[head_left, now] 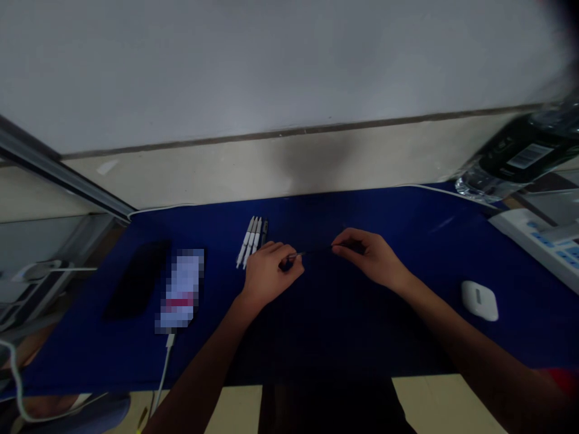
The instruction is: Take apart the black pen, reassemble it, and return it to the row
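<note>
A slim dark pen (316,249) stretches between my two hands just above the blue desk mat. My left hand (274,268) is closed round its left end, where a lighter, shiny part shows by the thumb. With thumb and fingertips, my right hand (368,256) pinches the thin right end. Whether the pen is whole or in separate parts, I cannot tell. Just behind my left hand lie three white pens (249,240) side by side, and a black pen (265,229) is next to them, partly hidden by the hand.
On the left lie a phone with a lit, blurred screen (183,286), a white cable (164,367) and a dark flat device (138,278). To the right are a white earbud case (480,301), a white power strip (543,241) and a plastic bottle (520,154). A wall (217,172) bounds the blue mat (344,337).
</note>
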### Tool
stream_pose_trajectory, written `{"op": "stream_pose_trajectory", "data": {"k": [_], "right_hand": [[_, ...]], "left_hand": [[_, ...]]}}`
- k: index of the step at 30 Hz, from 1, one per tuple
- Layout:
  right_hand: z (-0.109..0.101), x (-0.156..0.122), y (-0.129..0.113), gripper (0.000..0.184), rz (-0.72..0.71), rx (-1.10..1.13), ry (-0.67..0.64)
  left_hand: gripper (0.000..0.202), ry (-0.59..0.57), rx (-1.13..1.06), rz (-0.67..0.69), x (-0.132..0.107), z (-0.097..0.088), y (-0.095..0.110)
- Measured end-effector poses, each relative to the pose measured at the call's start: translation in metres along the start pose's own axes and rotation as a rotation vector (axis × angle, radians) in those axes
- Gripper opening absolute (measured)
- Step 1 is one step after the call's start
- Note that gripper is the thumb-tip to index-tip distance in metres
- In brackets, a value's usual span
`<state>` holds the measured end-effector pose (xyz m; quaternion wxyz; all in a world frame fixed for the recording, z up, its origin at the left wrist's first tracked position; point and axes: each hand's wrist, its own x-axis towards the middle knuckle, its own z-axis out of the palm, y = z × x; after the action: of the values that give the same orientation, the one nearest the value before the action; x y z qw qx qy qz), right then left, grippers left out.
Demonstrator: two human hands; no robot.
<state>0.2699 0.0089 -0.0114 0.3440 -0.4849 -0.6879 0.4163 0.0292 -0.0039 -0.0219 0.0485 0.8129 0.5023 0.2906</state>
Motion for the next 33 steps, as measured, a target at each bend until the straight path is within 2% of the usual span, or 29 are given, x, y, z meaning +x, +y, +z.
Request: {"op": "stream_pose_trajectory", "data": {"k": [5,12,18,25,31,33], "right_hand": [[-0.0014,-0.0009,-0.0018,0.035,0.007,-0.040,-0.044],[0.0007,-0.0001,-0.0008,0.017,-0.019,0.018,0.012],[0.0002,-0.0009,-0.0011,0.031,0.009,-0.044,-0.031],[0.0013,-0.0002,0.0003,0.016,-0.027,-0.009,0.007],[-0.0006,-0.0010,-0.0008,0.030,-0.002,-0.056,-0.008],[-0.0011,-0.0006,-0.0002,0.028,-0.011,-0.049,-0.022]], "left_hand": [[0.017,0.002,-0.014,0.005,0.0004,-0.0002,0.0002],[0.016,0.005,-0.005,0.002,0.0010,-0.0002,0.0012],[0.016,0.010,-0.007,0.007,0.0004,-0.0002,0.0008],[0.016,0.012,0.013,0.007,0.0013,0.0002,0.0000],[0.014,0.007,-0.009,0.005,0.0003,0.0005,0.0003],[0.015,0.009,-0.004,0.007,0.0003,0.0005,0.0008]]}}
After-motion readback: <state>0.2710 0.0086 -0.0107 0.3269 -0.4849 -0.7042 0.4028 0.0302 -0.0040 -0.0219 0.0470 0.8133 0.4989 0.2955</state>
